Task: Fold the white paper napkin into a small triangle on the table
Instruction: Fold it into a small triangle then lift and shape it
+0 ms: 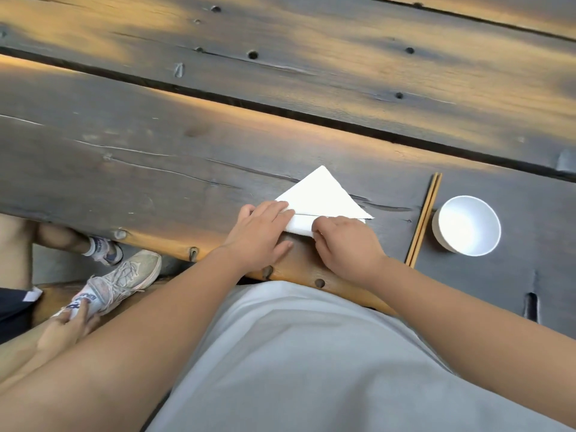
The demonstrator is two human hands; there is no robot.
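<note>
Pressing down, your left hand (261, 235) lies flat, fingers (277, 213) together on left corner of white napkin (322, 194). Napkin sits as triangle on dark wooden desk (156, 169), near front edge. Your right hand (346, 241), fingers curled, pinches lower fold. Further right: chopsticks (424, 218), then white bowl (466, 225).
</note>
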